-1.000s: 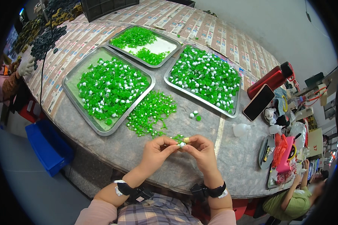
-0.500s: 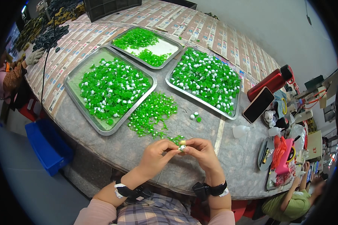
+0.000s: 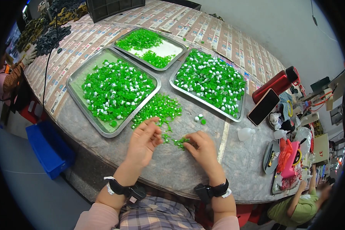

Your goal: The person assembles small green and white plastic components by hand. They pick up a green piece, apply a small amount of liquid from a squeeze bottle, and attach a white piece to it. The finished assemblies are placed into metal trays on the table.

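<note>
My left hand (image 3: 142, 142) is raised beside the front corner of the left metal tray (image 3: 110, 135). Its fingers are loosely bent and apart, and nothing shows in them. At a small cluster of green pieces (image 3: 179, 143) on the table, my right hand (image 3: 203, 148) closes thumb and forefinger on a small green piece, partly hidden by the fingertips. Behind my hands spreads a loose pile of small green pieces with white dots (image 3: 161, 107). The left tray carries a heap of green pieces with white balls (image 3: 115, 88).
The right tray (image 3: 203, 108) bears a similar heap; the back tray (image 3: 174, 48) holds plain green pieces. Two white balls and a green piece (image 3: 199, 119) lie apart. A phone (image 3: 263, 106) leans by a red flask (image 3: 274, 84). A blue bin (image 3: 50, 147) stands left; other people sit at both sides.
My hands have parted from a pinch on a white-and-green piece. The left moved up and left toward the tray, the right down to the small green cluster. That piece is no longer visible between them.
</note>
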Demonstrator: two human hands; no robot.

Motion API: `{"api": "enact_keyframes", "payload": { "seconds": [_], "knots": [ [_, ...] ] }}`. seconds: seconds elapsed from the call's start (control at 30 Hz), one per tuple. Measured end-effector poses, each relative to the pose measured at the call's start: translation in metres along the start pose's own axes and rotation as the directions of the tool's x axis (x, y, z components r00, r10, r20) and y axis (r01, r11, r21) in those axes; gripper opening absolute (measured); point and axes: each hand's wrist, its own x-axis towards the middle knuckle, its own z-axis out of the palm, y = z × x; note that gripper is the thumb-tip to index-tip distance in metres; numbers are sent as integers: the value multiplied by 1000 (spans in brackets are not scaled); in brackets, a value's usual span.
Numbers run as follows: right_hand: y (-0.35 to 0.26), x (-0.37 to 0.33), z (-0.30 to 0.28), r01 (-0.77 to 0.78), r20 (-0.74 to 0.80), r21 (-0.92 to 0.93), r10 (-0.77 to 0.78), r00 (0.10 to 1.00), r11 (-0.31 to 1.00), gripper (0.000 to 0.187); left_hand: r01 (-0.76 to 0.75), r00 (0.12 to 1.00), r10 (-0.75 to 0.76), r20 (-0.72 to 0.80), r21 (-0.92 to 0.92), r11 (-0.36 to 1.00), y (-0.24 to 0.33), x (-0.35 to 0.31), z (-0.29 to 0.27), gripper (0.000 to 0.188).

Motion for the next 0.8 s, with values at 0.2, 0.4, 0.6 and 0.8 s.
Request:
{"api": "enact_keyframes", "payload": {
  "seconds": [0.2, 0.4, 0.6, 0.8],
  "knots": [
    [-1, -8, -8, -402, 122, 625, 424, 897, 670, 7, -19, 992, -36, 120, 426, 905, -23, -13, 15, 19],
    [-6, -15, -14, -352, 294, 920, 291, 911, 174, 7, -463, 886, 248, 391, 730, 503, -35, -23, 32, 24],
    [-5, -18, -24, -171, -34, 841, 365, 930, 513, 6, -281, 955, 159, 250, 593, 755, -45, -20, 22, 18],
    [44, -20, -91, -79, -927, 224, 237, 291, 971, 15, -2, 995, -31, 95, 332, 943, -36, -14, 14, 12]
  ]
}}
